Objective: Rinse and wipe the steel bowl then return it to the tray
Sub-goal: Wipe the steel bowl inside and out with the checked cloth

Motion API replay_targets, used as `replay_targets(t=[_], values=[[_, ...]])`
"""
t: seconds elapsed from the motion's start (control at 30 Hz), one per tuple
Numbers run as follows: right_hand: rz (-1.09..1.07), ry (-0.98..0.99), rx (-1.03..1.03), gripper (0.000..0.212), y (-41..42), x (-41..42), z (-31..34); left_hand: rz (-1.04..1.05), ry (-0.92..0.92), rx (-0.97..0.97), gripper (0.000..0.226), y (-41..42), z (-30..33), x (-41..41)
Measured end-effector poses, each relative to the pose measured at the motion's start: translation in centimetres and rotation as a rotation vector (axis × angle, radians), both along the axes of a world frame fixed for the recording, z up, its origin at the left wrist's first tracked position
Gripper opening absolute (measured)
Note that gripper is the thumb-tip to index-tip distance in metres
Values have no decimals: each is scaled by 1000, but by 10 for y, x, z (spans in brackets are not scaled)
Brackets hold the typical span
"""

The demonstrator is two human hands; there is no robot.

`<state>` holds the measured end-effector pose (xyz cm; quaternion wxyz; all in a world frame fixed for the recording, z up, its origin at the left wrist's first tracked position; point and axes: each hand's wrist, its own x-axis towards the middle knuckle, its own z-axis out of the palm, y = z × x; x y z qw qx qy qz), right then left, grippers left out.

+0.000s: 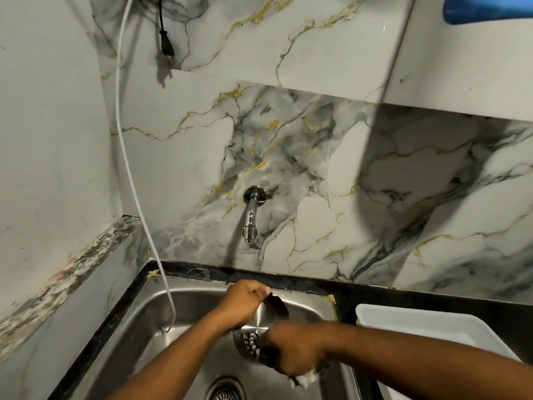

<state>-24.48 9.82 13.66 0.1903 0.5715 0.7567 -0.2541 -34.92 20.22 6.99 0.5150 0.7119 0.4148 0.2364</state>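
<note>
The steel bowl is held tilted over the steel sink, its opening facing right. My left hand grips the bowl's upper rim. My right hand is blurred and closed around a white cloth or sponge, pressed at the bowl's lower right side. Part of the bowl is hidden behind my right hand. The white tray sits on the counter to the right of the sink.
A chrome tap sticks out of the marble wall above the sink, with no water visible. A white cord hangs down into the sink's left side. The drain lies at the bottom. A black counter edge borders the sink.
</note>
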Motion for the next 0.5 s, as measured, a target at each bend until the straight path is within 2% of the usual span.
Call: replay_targets(t=[0.17, 0.23, 0.3, 0.37, 0.43, 0.5], values=[[-615, 751, 3, 31, 2, 18, -1, 96, -218, -104, 23, 0, -7, 8], [-772, 1068, -22, 37, 4, 22, -5, 181, -325, -168, 25, 3, -5, 8], [-894, 1281, -19, 40, 4, 23, -9, 236, -428, -254, 27, 5, -5, 9], [-1012, 1425, 80, 39, 4, 25, -14, 277, -555, -356, 28, 7, -7, 9], [-1100, 1475, 273, 40, 6, 26, -17, 308, -624, -404, 30, 8, -10, 8], [-1086, 1318, 473, 44, 9, 20, -15, 316, -673, -430, 32, 8, -13, 12]])
